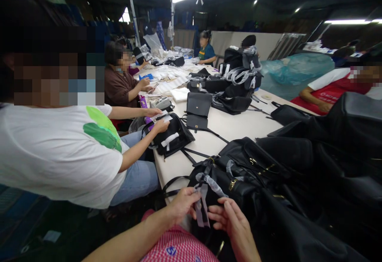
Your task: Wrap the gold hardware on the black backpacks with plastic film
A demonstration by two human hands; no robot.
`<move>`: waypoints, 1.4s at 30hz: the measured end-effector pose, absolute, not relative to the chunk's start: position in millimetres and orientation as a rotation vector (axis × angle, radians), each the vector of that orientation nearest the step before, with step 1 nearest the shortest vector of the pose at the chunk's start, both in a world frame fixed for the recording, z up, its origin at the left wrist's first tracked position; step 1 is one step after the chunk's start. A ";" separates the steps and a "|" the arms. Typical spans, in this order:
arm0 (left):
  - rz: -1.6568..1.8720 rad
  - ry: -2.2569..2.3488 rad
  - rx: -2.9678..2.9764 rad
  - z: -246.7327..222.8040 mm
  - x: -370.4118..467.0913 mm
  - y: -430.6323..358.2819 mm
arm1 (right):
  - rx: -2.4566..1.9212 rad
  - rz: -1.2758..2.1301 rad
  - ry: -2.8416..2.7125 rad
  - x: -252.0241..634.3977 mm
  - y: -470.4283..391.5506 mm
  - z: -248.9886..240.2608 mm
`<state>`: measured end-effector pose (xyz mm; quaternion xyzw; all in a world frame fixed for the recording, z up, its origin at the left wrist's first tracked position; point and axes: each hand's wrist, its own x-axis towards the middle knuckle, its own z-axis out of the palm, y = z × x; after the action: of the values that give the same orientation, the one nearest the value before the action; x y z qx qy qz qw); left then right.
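Note:
My left hand (184, 203) pinches a translucent wrapping strip (203, 210) between thumb and fingers. The strip hangs down in front of a black bag (221, 174) at the near table edge. To the right of the strip is my right hand (231, 220), its fingers apart and slightly bent, the fingertips close to the strip; whether they touch it I cannot tell. A piece of clear wrap (213, 184) covers the bag's handle just above my hands. Gold hardware (232, 184) shows on the bag's front.
A pile of black bags (325, 166) covers the table's right side. At left, a co-worker in a white shirt (98, 150) handles another black bag (176, 134) and white paper. Further along the white table (235, 128) are more bags (235, 79) and several other people.

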<state>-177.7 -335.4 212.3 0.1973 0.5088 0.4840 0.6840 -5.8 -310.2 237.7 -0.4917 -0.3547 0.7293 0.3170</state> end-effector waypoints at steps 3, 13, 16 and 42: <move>1.032 1.108 0.492 219.4 -177.9 -340.2 | -1.349 1.767 -1.173 -18.2 -310.9 239.6; 0.947 1.151 0.546 229.1 -177.8 -345.3 | -1.280 1.845 -1.242 -35.8 -316.4 230.3; 0.887 1.118 0.599 229.0 -176.4 -345.7 | -1.275 1.906 -1.189 -37.0 -317.8 229.8; 0.932 1.149 0.588 230.0 -177.1 -348.8 | -1.046 2.157 -0.772 -37.7 -319.7 225.1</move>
<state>-177.1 -348.8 230.0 0.2639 0.5159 0.4181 0.6995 -37.7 -319.7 225.1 -0.3954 -0.2917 0.8153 0.3064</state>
